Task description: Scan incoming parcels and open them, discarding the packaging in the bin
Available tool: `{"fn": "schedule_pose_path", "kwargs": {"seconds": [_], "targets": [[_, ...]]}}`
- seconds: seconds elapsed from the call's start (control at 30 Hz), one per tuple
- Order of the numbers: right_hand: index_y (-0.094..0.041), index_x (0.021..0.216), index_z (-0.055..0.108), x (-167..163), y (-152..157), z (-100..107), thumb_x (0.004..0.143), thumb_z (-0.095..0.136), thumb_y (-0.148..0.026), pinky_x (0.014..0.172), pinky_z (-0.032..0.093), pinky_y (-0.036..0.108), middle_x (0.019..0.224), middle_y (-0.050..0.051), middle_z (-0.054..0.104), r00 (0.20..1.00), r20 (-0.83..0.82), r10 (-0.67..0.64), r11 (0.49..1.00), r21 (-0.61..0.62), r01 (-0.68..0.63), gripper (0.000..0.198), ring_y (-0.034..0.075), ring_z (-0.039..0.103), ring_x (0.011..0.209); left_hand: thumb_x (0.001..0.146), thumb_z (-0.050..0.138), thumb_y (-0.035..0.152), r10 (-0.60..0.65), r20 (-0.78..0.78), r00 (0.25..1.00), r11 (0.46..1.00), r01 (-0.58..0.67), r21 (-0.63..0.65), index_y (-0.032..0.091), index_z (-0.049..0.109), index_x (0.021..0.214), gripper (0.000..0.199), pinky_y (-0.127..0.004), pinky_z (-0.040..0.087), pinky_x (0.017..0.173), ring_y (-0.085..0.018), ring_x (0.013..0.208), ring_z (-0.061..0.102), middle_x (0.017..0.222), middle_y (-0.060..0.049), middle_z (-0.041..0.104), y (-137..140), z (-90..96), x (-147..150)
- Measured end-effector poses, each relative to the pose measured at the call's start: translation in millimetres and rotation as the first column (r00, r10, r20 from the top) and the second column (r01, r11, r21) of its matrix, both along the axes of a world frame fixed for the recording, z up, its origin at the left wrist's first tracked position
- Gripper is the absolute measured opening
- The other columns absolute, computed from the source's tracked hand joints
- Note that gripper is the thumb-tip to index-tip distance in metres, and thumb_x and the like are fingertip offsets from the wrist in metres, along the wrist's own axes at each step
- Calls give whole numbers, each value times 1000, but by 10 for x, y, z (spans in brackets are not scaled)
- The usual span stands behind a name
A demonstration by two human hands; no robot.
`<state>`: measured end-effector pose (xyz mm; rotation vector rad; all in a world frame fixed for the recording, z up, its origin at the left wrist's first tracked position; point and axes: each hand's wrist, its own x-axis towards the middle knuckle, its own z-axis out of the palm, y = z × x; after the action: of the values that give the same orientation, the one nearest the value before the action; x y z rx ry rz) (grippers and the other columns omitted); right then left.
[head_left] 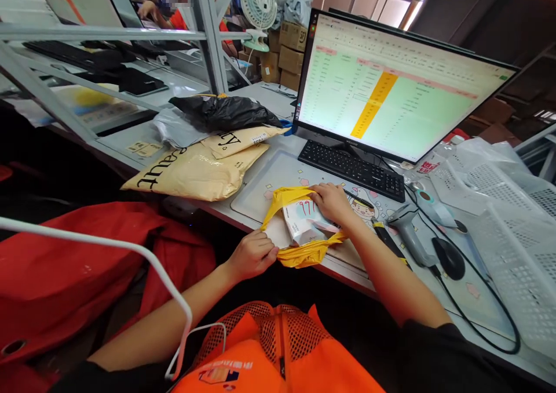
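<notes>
A yellow plastic mailer bag point(304, 255) lies spread at the front edge of the desk, its mouth pulled apart. Inside it shows a white box point(300, 222) with red handwritten marks on top. My left hand point(254, 255) is closed on the bag's left edge. At the far side, my right hand point(333, 203) grips the bag's rim beside the box, its fingertips partly hidden. Just right of my right forearm lie a yellow-and-black utility knife point(388, 241) and a grey barcode scanner point(410, 235).
Several parcels, including a beige mailer point(204, 170) and a black one point(226, 112), are piled to the left. A monitor point(391, 91) and keyboard point(351, 170) stand behind. A mouse point(449, 258), cables and white baskets point(512, 265) occupy the right. Another person's hand point(150, 11) shows beyond the frame.
</notes>
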<state>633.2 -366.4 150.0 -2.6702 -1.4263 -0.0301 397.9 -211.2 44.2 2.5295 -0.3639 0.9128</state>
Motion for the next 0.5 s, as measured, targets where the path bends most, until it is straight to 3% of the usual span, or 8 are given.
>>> {"fn": "schedule_pose_path", "kwargs": {"seconds": [0.07,0.13,0.2,0.23,0.3,0.4,0.47,0.5], "targets": [[-22,126,75,-157,-79,57,113,42,-32,93,38,41,118,10,77,999,39,-2,1000,18,1,36,29,63,111,107,44,27,59,-86,995,995,-66,-76,21,61,73,38,-33,47,68,-18,65,60,66,-2,64,-10,-15,-57],[-22,119,77,-376,-232,93,111,46,-31,92,37,41,112,11,77,994,106,-6,998,70,-1,34,29,63,107,109,40,33,94,-184,978,965,-135,-226,20,69,101,33,-33,53,73,-20,75,69,79,-4,73,-48,46,-163],[-23,113,78,-610,-439,80,110,48,-32,90,38,41,105,10,77,987,156,-26,988,155,1,31,30,63,102,110,39,36,84,-250,965,907,-178,-382,20,62,131,35,-32,56,76,-21,82,74,90,-4,77,-115,155,-296],[-24,109,78,-715,-547,53,109,48,-33,88,38,41,101,10,76,987,158,-43,979,202,11,31,29,63,99,110,42,36,82,-246,966,885,-184,-428,21,59,137,35,-31,57,78,-20,85,75,93,-4,78,-151,217,-359],[-24,98,76,-867,-736,-28,109,44,-33,82,39,39,93,10,73,987,123,-104,955,290,65,35,28,62,90,108,51,33,97,-166,981,892,-160,-423,21,61,132,29,-32,58,84,-20,90,73,97,-5,77,-210,328,-447],[-24,83,70,-916,-882,-142,108,40,-33,73,39,37,83,10,71,970,32,-240,916,339,215,40,27,61,79,100,63,26,142,-17,990,953,-142,-268,21,65,119,20,-41,56,99,-25,107,67,110,-9,73,-242,399,-444],[-24,81,71,-840,-887,-174,107,42,-37,69,37,36,81,10,73,942,-42,-334,893,306,330,41,26,61,75,95,67,26,206,-37,978,946,-208,-249,21,66,120,25,-53,50,111,-33,126,59,128,-13,67,-251,366,-371],[-23,82,72,-783,-872,-175,108,43,-40,67,36,35,82,10,74,926,-79,-370,884,276,377,42,26,62,74,93,69,27,241,-82,967,917,-255,-307,22,65,124,32,-58,48,113,-35,133,55,136,-15,62,-264,335,-331]]}}
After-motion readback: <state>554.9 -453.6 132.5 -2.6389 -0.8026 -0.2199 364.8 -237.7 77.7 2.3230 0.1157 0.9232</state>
